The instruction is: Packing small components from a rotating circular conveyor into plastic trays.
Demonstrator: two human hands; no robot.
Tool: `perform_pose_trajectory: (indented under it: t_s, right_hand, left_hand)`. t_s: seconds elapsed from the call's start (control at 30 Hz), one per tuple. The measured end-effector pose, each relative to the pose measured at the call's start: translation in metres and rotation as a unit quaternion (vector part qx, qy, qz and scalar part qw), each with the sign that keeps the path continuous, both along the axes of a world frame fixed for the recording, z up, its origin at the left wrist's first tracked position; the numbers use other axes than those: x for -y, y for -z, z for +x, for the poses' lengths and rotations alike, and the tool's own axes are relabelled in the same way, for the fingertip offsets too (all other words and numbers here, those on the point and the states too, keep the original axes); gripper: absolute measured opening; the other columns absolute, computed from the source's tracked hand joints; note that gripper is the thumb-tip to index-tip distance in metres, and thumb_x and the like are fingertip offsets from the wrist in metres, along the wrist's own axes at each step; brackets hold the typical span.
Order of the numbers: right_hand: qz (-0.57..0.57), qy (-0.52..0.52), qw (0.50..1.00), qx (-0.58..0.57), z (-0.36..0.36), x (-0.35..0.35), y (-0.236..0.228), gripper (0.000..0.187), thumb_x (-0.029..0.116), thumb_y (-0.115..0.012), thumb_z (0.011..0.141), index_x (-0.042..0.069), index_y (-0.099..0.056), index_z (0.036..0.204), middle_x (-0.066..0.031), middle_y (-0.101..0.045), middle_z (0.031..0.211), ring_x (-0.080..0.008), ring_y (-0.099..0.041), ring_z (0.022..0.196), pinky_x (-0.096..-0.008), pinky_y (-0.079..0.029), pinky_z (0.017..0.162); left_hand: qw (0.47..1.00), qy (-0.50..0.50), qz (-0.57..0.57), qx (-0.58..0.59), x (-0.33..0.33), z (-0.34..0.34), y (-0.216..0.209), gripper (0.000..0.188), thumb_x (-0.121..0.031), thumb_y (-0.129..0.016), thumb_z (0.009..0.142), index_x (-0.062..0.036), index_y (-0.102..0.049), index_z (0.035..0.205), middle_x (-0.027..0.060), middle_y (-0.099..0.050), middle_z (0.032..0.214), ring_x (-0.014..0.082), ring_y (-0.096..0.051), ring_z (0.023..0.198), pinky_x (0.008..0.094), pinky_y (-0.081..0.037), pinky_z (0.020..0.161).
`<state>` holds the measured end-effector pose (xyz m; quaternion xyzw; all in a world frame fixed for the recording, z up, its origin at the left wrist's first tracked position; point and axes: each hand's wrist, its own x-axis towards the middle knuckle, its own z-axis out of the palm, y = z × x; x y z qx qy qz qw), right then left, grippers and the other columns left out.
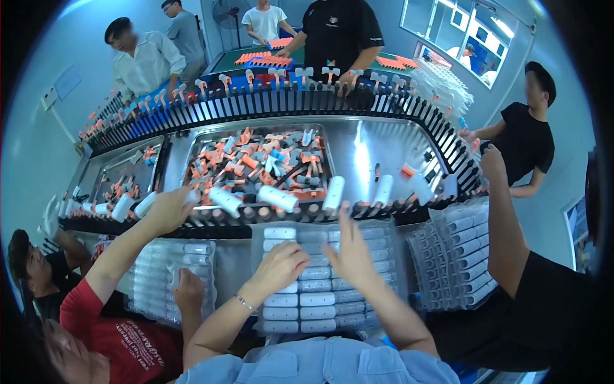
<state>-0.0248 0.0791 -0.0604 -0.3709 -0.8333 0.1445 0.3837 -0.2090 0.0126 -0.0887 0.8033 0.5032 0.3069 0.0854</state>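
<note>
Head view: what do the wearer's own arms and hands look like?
Both hands are bare, without gloves. The left hand has a thin, silvery band at its wrist; none shows on the right hand. The forearms are uncovered, meeting a light blue shirt with chest pockets. No cables show.

White lettering (137, 342) stands in several lines on the red shirt (89, 321), at lower left, and the small pale print (332, 20) on the black T-shirt (345, 38) at the top cannot be read.
</note>
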Motion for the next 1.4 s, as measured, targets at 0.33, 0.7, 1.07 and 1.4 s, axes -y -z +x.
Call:
perform_pose_trajectory:
  t_s: [0.33, 0.7, 1.07, 1.4]
  right_hand:
    - [-0.042, -0.206, 0.948, 0.237, 0.032, 0.061, 0.022, 0.02, 0.023, -0.069, 0.069, 0.006, -0.061, 0.077, -0.0081, -0.052, 0.082, -0.0255, -0.053, 0.085, -0.0367, -0.047, 0.07]
    - [-0.101, -0.27, 0.944, 0.16, 0.048, 0.047, 0.028, 0.026, 0.022, -0.062, 0.08, 0.0, -0.056, 0.092, -0.0147, -0.053, 0.089, -0.0316, -0.051, 0.09, -0.0372, -0.043, 0.079]
    - [-0.365, -0.101, 0.889, -0.257, 0.116, -0.008, -0.006, 0.036, 0.018, -0.054, 0.09, -0.003, -0.045, 0.118, -0.0078, -0.059, 0.086, -0.0107, -0.055, 0.074, -0.0278, -0.047, 0.068]
    - [0.117, 0.173, 0.978, 0.013, 0.166, -0.12, -0.028, 0.038, 0.016, -0.064, 0.078, -0.002, -0.054, 0.11, -0.0217, -0.058, 0.098, -0.0383, -0.055, 0.093, -0.0414, -0.044, 0.08]
  left_hand:
    - [0.985, -0.14, -0.025, -0.1, -0.012, 0.0, 0.005, 0.023, -0.013, -0.066, 0.072, -0.0028, -0.058, 0.091, 0.0101, -0.051, 0.091, 0.0279, -0.051, 0.092, 0.0383, -0.043, 0.079]
    - [0.979, -0.175, 0.005, -0.102, -0.02, -0.008, 0.014, 0.038, -0.02, -0.069, 0.073, 0.0005, -0.058, 0.103, 0.0137, -0.052, 0.105, 0.0301, -0.048, 0.1, 0.0404, -0.041, 0.083]
    - [0.978, -0.199, -0.052, -0.025, -0.033, -0.008, 0.03, 0.029, -0.016, -0.063, 0.078, -0.0013, -0.055, 0.101, 0.0154, -0.055, 0.1, 0.0326, -0.051, 0.095, 0.0417, -0.039, 0.083]
    - [0.985, -0.164, -0.054, 0.001, -0.037, -0.024, 0.03, 0.024, -0.018, -0.061, 0.08, -0.0031, -0.059, 0.099, 0.0145, -0.061, 0.101, 0.0316, -0.055, 0.097, 0.0411, -0.039, 0.086]
